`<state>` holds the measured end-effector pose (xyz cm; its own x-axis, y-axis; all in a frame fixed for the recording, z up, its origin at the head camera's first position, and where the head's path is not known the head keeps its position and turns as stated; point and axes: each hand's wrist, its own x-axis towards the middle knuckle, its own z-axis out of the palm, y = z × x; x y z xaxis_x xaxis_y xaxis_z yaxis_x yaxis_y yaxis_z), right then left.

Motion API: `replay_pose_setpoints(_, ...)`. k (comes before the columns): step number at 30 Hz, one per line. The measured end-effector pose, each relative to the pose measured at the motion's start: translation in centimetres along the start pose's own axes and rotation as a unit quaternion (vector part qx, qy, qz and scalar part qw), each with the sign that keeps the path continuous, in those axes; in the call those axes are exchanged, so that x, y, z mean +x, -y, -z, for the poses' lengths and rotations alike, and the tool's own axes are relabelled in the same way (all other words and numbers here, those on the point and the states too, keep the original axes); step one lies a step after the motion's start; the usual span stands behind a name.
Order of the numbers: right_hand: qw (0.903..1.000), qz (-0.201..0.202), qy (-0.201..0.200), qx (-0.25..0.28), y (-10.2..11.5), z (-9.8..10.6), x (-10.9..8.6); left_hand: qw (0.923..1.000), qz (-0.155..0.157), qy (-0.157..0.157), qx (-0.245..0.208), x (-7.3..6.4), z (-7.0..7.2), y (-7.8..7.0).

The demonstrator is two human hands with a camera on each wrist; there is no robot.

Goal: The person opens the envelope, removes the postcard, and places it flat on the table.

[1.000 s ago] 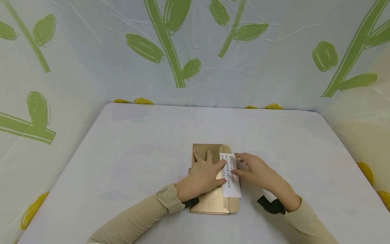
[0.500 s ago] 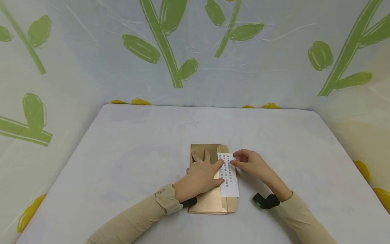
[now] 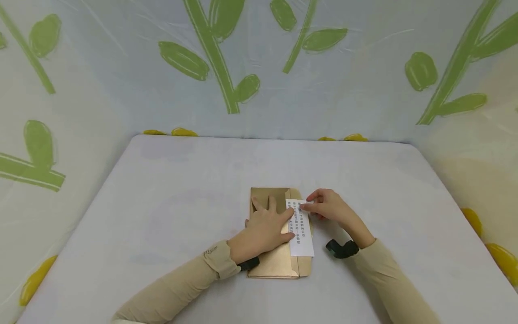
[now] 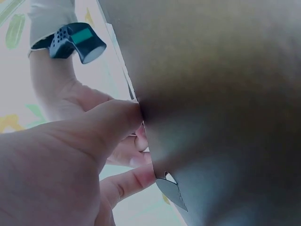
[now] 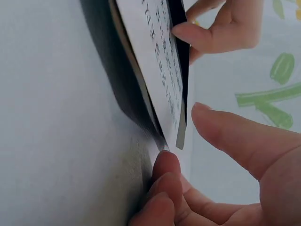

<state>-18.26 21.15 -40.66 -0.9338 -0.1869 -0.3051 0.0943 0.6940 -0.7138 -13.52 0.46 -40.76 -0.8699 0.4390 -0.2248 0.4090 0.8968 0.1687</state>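
My left hand (image 3: pixel 263 229) lies spread over a gold paper envelope (image 3: pixel 272 267). In the head view its thumb and index finger reach onto a white card (image 3: pixel 301 246) with printed characters. This card overlaps the envelope's open side and lighter flap (image 3: pixel 305 266). The left wrist view has thumb and finger at the edge of the dim gold sheet (image 4: pixel 216 84). At the card's upper right corner is my right hand (image 3: pixel 329 208): its thumb (image 5: pixel 225 129) stands over the card, apart from the bent fingers (image 5: pixel 165 167) by the corner. A gap shows between thumb and card.
A pale cloth-covered table (image 3: pixel 182 180) surrounds the envelope. Behind it rises a fabric backdrop (image 3: pixel 315 99) with green leaf prints. Dark cameras sit at both wrists, the right wrist camera (image 3: pixel 341 249) close to the tabletop.
My right hand has come in from beside the card to its upper right corner, its fingers bending and its thumb passing over the card. My left hand stays on the envelope.
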Motion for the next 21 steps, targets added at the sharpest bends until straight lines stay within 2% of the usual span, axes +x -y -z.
replay_pose_setpoints(16, 0.9983, -0.014, -0.017, -0.054, -0.02, -0.52, 0.41, 1.0, -0.003, 0.006, -0.001, 0.09, 0.15, 0.14)
replay_pose_setpoints(21, 0.9983, -0.024, -0.018, -0.05, 0.04, -0.64, 0.26, 1.0, -0.004, 0.005, 0.004, 0.04, 0.13, 0.14)
